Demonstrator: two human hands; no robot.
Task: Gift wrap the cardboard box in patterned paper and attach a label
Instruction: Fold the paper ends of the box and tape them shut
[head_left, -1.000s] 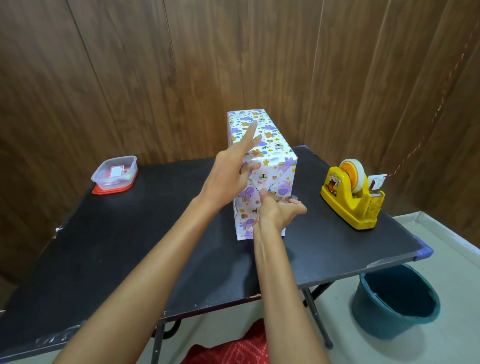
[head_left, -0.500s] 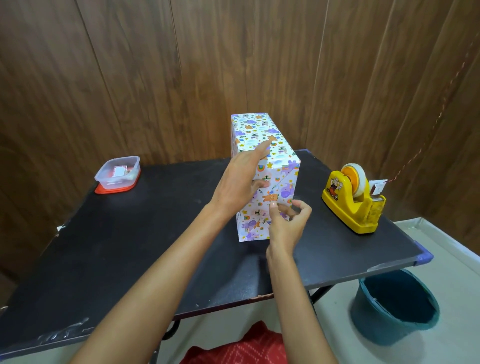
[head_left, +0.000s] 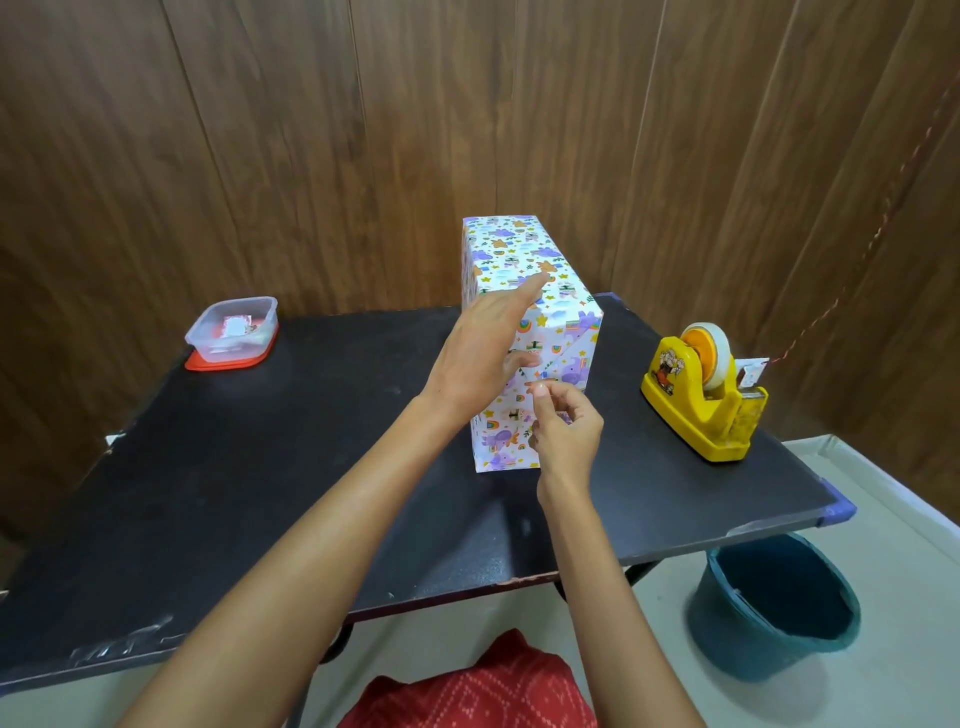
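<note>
The box (head_left: 524, 249), wrapped in white paper with purple and orange cartoon prints, stands upright on the black table (head_left: 260, 467). My left hand (head_left: 483, 353) lies against its upper near-left corner, fingers straight and reaching over the top. My right hand (head_left: 566, 441) is at the near face, about mid-height. Its thumb tip touches the paper beside a diagonal fold, the other fingers are curled, and nothing shows between them.
A yellow tape dispenser (head_left: 696, 395) stands to the right of the box, near the table's right edge. A clear plastic container (head_left: 234, 332) on a red lid sits at the back left. A teal bucket (head_left: 774, 608) is on the floor at the right. Wood panelling rises behind.
My right hand has slid down the near face and its fingers have curled in. My left hand has stayed on the box's upper corner. The box has not moved.
</note>
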